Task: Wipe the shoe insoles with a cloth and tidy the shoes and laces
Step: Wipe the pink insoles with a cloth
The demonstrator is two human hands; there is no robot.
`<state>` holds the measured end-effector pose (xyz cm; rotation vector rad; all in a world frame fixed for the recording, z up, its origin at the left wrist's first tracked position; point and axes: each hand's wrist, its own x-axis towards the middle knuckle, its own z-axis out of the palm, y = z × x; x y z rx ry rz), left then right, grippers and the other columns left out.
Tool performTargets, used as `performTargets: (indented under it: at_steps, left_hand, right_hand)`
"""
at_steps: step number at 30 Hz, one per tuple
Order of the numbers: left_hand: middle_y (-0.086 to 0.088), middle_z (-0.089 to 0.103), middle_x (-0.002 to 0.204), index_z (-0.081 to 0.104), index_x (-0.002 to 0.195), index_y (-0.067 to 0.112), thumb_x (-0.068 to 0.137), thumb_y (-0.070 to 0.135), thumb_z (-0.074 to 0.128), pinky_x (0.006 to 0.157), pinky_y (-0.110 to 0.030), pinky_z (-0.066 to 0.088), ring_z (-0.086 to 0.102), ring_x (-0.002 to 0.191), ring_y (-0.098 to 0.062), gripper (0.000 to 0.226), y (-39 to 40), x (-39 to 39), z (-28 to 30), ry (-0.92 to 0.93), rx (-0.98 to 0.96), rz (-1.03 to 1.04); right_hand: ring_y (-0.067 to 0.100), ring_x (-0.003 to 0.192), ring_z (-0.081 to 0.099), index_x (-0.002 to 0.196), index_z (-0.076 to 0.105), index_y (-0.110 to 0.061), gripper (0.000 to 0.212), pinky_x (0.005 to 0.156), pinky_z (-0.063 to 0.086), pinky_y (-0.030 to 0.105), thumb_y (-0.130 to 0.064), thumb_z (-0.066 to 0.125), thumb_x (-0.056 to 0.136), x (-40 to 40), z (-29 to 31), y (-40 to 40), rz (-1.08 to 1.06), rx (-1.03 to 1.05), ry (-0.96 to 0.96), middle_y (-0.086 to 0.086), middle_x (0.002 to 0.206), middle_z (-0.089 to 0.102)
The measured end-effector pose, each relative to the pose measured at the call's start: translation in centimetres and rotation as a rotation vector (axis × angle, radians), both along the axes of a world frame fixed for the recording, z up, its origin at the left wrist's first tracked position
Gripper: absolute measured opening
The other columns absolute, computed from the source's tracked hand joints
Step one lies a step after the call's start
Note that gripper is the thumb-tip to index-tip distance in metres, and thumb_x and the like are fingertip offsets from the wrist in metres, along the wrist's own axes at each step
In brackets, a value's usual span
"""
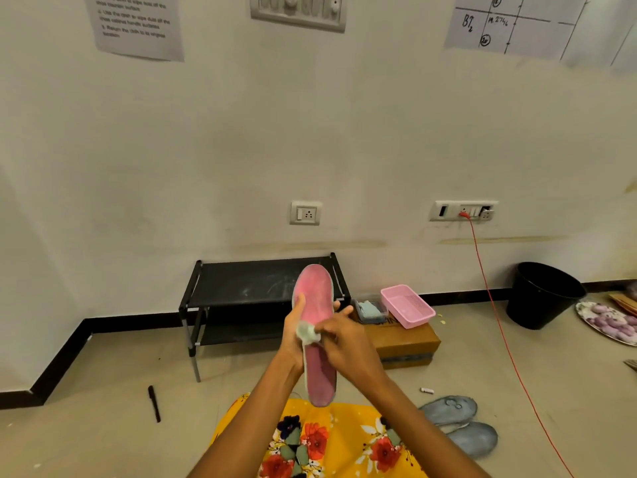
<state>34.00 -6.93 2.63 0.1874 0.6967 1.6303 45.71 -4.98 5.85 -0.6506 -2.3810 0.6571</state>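
Note:
A pink shoe insole (314, 298) stands upright in front of me, toe end up. My left hand (293, 331) grips it by its left edge near the middle. My right hand (339, 334) presses a small pale green cloth (307, 332) against the insole's middle. Two grey shoes (458, 426) lie on the floor to my right, beside my yellow flowered garment. No laces can be made out.
A low black shoe rack (255, 288) stands against the wall. Right of it a cardboard box (406, 343) carries a pink basket (406, 305) and a small tray with a cloth. A black bin (541, 294), a red cable (496, 322) and a black pen (154, 403) are on the floor.

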Motion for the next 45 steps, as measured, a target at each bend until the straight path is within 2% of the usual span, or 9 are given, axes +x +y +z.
performTargets:
  at_steps: [5,10,15,17,23,28,32,36,45]
  left_hand:
    - [-0.013,0.068,0.086,0.062,0.111,0.011,0.092,0.049,0.045,0.072,-0.038,0.054,0.065,0.077,-0.026,0.046,0.5,1.2,1.3,0.161,-0.024,0.082]
    - [-0.016,0.070,0.106,0.072,0.104,0.003,0.091,0.060,0.031,0.089,-0.046,0.051,0.068,0.095,-0.031,0.071,0.1,0.6,1.7,-0.007,0.061,-0.023]
    - [-0.020,0.068,0.106,0.068,0.107,0.000,0.073,0.037,0.073,0.078,-0.044,0.058,0.069,0.091,-0.032,0.051,-0.8,0.7,0.4,-0.002,0.087,-0.004]
    - [-0.014,0.069,0.079,0.067,0.098,0.005,0.087,0.034,0.058,0.062,-0.035,0.058,0.068,0.069,-0.025,0.033,-0.7,1.0,0.4,0.092,0.002,0.079]
    - [-0.014,0.070,0.081,0.057,0.115,0.001,0.097,0.038,0.037,0.068,-0.036,0.056,0.068,0.073,-0.027,0.047,0.2,1.2,1.6,0.098,-0.024,0.103]
    - [-0.018,0.070,0.079,0.059,0.102,-0.001,0.094,0.032,0.037,0.063,-0.036,0.059,0.069,0.067,-0.027,0.040,-0.5,0.8,1.1,0.038,0.018,0.040]
    - [-0.017,0.067,0.084,0.057,0.116,0.000,0.083,0.026,0.056,0.060,-0.035,0.057,0.065,0.068,-0.028,0.042,-0.4,0.9,0.9,0.142,-0.114,0.027]
    - [-0.019,0.067,0.092,0.057,0.118,0.003,0.093,0.036,0.049,0.064,-0.037,0.058,0.067,0.075,-0.030,0.042,-0.1,1.0,1.8,0.136,-0.059,0.032]
    - [-0.016,0.069,0.092,0.057,0.114,0.000,0.098,0.050,0.026,0.077,-0.040,0.054,0.067,0.082,-0.027,0.061,-0.4,-0.5,-0.2,0.196,-0.056,0.092]
  right_hand:
    - [0.017,0.095,0.062,0.109,0.065,-0.016,0.021,0.081,0.051,0.024,-0.025,0.053,0.094,-1.6,2.2,4.3,-0.266,-0.014,0.066,0.005,0.108,0.066]
    - [0.008,0.086,0.057,0.097,0.068,-0.013,0.016,0.073,0.037,0.009,-0.019,0.055,0.091,-0.9,-0.7,0.4,-0.136,0.074,0.036,0.003,0.098,0.067]
    - [0.004,0.078,0.054,0.090,0.068,-0.016,0.009,0.066,0.043,0.015,-0.018,0.061,0.086,0.0,-1.0,0.9,-0.049,-0.010,0.047,-0.003,0.089,0.065]
    - [0.007,0.083,0.058,0.097,0.066,-0.017,0.011,0.070,0.048,0.016,-0.017,0.060,0.088,-0.6,0.2,2.6,-0.194,-0.107,0.167,-0.003,0.094,0.065]
    - [0.003,0.081,0.053,0.102,0.066,-0.018,0.019,0.068,0.038,0.006,-0.027,0.052,0.094,-1.7,-0.2,2.4,-0.234,0.002,-0.036,-0.002,0.100,0.064]
    - [0.001,0.068,0.050,0.079,0.067,-0.018,0.013,0.057,0.034,0.010,-0.027,0.060,0.086,-0.5,-0.7,0.4,-0.111,-0.041,-0.007,-0.005,0.076,0.061]
    - [0.012,0.080,0.058,0.099,0.065,-0.020,0.013,0.065,0.049,0.025,-0.022,0.056,0.090,-2.3,3.0,4.2,-0.295,-0.098,0.194,-0.002,0.089,0.065]
    - [0.019,0.095,0.057,0.114,0.065,-0.023,0.025,0.074,0.047,0.029,-0.023,0.050,0.095,-3.8,4.3,6.7,-0.323,0.092,-0.047,0.004,0.100,0.066]
    - [0.012,0.064,0.058,0.073,0.071,-0.010,0.025,0.062,0.046,0.019,-0.024,0.057,0.088,-1.1,0.0,1.5,-0.010,-0.048,-0.049,0.004,0.069,0.067]
